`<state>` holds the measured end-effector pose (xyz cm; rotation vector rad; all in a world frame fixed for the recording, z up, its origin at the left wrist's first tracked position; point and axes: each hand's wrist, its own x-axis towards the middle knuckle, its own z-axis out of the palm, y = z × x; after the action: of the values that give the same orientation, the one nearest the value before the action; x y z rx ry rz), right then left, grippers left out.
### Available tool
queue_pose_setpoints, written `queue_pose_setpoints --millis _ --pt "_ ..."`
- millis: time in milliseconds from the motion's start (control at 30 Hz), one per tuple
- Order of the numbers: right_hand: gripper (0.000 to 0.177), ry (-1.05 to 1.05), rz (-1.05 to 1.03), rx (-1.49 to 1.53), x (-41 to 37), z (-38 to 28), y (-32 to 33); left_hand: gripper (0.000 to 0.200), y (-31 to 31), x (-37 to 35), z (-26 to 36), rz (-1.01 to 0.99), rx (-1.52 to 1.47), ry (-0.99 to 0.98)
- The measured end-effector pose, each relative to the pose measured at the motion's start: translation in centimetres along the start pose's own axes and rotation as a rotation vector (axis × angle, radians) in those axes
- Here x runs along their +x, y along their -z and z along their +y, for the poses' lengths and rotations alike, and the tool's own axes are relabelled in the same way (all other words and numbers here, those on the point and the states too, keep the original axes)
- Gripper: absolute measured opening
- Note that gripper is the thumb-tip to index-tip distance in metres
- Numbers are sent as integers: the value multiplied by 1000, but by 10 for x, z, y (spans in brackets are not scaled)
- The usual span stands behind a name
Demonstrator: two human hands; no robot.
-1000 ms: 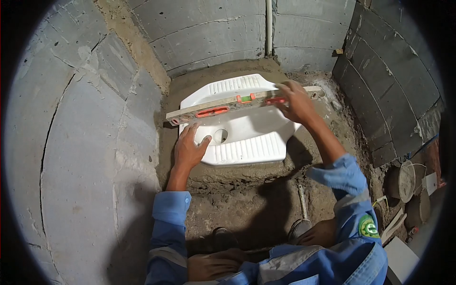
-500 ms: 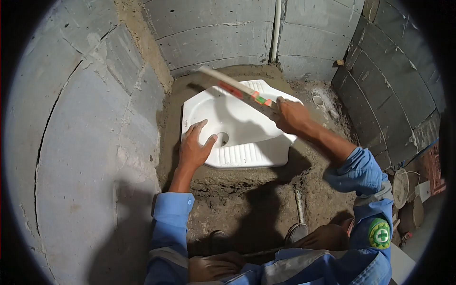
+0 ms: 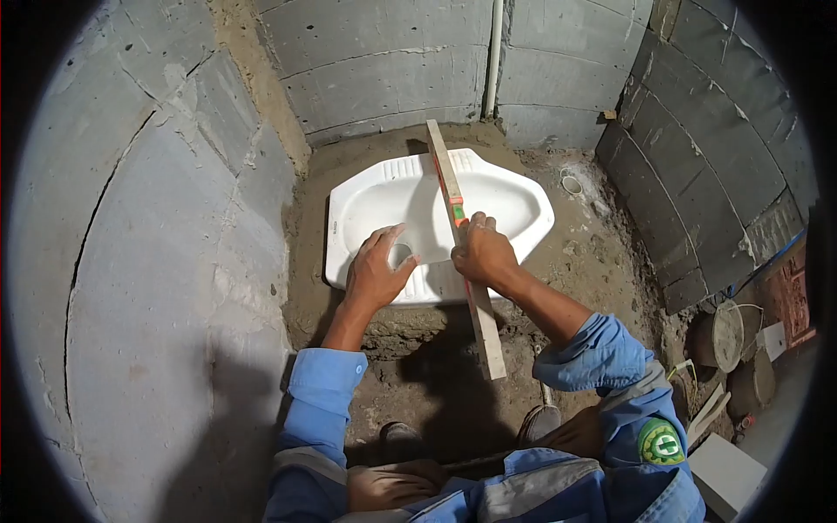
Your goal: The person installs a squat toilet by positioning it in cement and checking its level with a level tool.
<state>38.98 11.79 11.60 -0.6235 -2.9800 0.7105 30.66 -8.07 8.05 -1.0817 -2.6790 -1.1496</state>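
A white ceramic squat pan (image 3: pixel 355 209) is set in wet grey mortar (image 3: pixel 318 166). Across its middle runs a long spirit level (image 3: pixel 447 179), with a green vial near its centre and its near end sticking out past the pan's front edge. My right hand (image 3: pixel 486 254) is closed around the level at about mid-length, beside the vial. My left hand (image 3: pixel 377 266) hovers over or rests at the pan's near left part, by the round drain hole, with its fingers apart and nothing in them. Whether it touches the pan is unclear.
Grey block walls (image 3: pixel 392 78) stand left, behind and right. A white pipe (image 3: pixel 494 61) runs up the back wall. A pipe opening (image 3: pixel 571 185) lies right of the pan. Buckets (image 3: pixel 726 336) and a pale box (image 3: pixel 725 475) are at the lower right. My shoes show below.
My right hand has swung the level from a slant over the pan to a nearly front-to-back position and moved left and nearer. My left hand has shifted slightly right. The view has moved a little.
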Motion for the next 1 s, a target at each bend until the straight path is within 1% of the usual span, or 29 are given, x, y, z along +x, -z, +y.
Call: queue_pose_setpoints --millis 67,100,133,167,200,233,300,333,367,400,433,467,533,567,633,667,700,733,800,867,900,967,1000 --pt "48 170 36 -33 -5 3 -4 58 -2 -1 1 -21 -8 0" --pt "56 154 15 -32 -10 2 0 56 -5 -2 2 -34 2 -9" --pt "56 149 11 -35 -10 6 -1 55 -8 -2 3 -46 10 -18" --pt "57 94 -8 -14 -9 8 -4 55 -12 -2 3 -51 4 -16" --pt "60 39 -30 9 -10 11 -8 51 -17 -1 2 -66 -6 -25" --pt "60 34 -40 11 -10 16 -9 48 -22 0 1 -83 -15 -32" --pt "65 60 34 152 -5 31 2 45 -32 3 5 -134 -19 -10" --pt "61 151 79 219 8 54 -2 43 -39 3 8 -174 -25 2" --pt "54 156 149 261 15 67 2 38 -51 2 10 -79 41 -59" --pt "48 112 169 279 16 72 11 38 -59 4 13 -82 44 -48" --pt "43 109 255 245 22 83 10 35 -64 7 15 -126 150 -38" --pt "39 182 378 29 32 100 4 33 -67 9 14 -169 256 -31" --pt "35 152 372 -68 49 121 -4 31 -71 10 10 -137 281 -42" --pt "35 150 370 -65 52 122 -6 29 -74 13 8 -105 305 -65" --pt "35 172 298 -88 58 122 -14 27 -79 15 5 -83 330 -92" --pt "35 159 292 -86 60 123 -22 24 -78 12 6 -11 333 -135" --pt "35 204 315 -121 62 122 -31 22 -78 11 9 59 329 -174" --pt "36 252 331 -157 62 121 -41 22 -79 11 12 43 318 -167" --pt "36 202 283 -174 51 107 -42 28 -75 14 15 -13 299 -82" --pt "39 208 301 -197 51 103 -43 31 -72 16 17 -42 302 -44" --pt "39 190 237 -203 50 102 -40 32 -70 20 18 -103 290 30" --pt "39 180 183 -192 49 99 -35 34 -67 28 20 -229 257 172" --pt "38 179 150 -184 50 98 -32 34 -67 32 21 -250 248 184"
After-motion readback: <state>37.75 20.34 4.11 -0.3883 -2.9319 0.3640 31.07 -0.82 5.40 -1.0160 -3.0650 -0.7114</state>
